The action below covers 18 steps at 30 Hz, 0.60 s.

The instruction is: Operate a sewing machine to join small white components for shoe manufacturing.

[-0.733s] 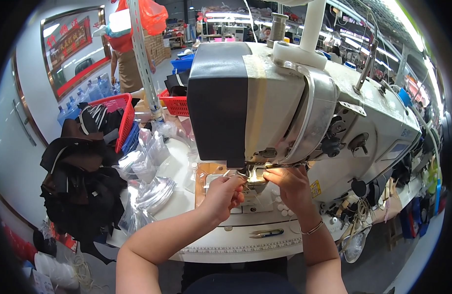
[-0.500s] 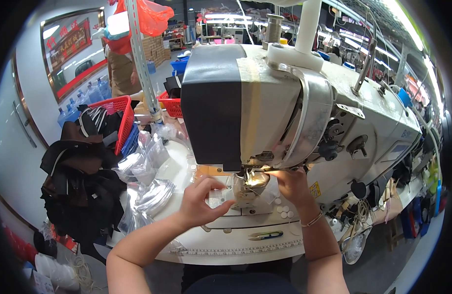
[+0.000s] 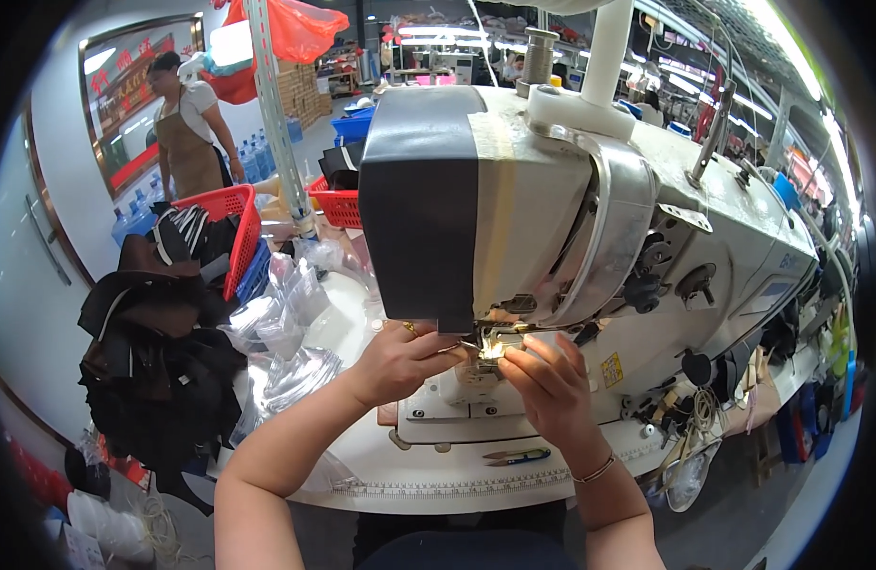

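An industrial sewing machine (image 3: 419,209) with a dark front cover stands before me, its needle area lit. My left hand (image 3: 400,363) is closed in a pinch just left of the needle, its fingertips pointing right. Against the front of the lit needle area, my right hand (image 3: 552,388) brings its thumb and fingertips together. The two hands nearly meet under the machine head. Whatever lies between the fingertips is too small to make out. Yellow-handled thread snips (image 3: 517,457) lie on the table in front of the machine, touched by neither hand.
Clear plastic bags (image 3: 291,375) lie left of the machine. Dark cut pieces (image 3: 153,361) hang in a heap at the table's left end, beside a red basket (image 3: 238,223). A ruler strip (image 3: 438,490) runs along the front edge. A person in an apron (image 3: 186,138) stands far left.
My left hand has gone from spread fingers to a pinch and moved up to the needle. My right hand has shifted left and toward me. The person at far left is now more fully visible.
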Tool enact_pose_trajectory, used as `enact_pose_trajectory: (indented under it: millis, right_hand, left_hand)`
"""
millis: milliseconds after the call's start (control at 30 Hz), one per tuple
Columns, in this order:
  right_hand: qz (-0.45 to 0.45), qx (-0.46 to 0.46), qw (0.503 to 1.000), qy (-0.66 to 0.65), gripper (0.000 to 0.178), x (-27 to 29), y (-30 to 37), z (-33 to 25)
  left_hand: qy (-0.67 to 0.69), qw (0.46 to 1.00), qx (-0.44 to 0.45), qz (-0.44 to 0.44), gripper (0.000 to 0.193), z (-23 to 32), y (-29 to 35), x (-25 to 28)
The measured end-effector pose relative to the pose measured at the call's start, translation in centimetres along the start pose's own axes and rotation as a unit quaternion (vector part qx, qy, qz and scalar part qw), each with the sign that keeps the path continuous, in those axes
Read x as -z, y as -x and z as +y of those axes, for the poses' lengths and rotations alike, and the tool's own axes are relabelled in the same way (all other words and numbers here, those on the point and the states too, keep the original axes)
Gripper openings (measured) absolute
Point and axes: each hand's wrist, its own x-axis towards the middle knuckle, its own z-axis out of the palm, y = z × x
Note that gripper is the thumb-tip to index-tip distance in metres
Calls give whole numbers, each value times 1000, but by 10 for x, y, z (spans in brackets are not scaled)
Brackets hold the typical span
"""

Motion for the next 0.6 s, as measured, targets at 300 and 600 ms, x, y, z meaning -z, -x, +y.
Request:
enact_pose_trajectory:
  millis: [300,600]
  right_hand:
    - [2,21,1000,4,25,-1,-12,16]
    - [51,13,996,-65,27,-19,-16,38]
  left_hand:
    - [-60,996,48,-52,33,21,-2,9]
    - [-108,988,79,-76,29,43,-9,10]
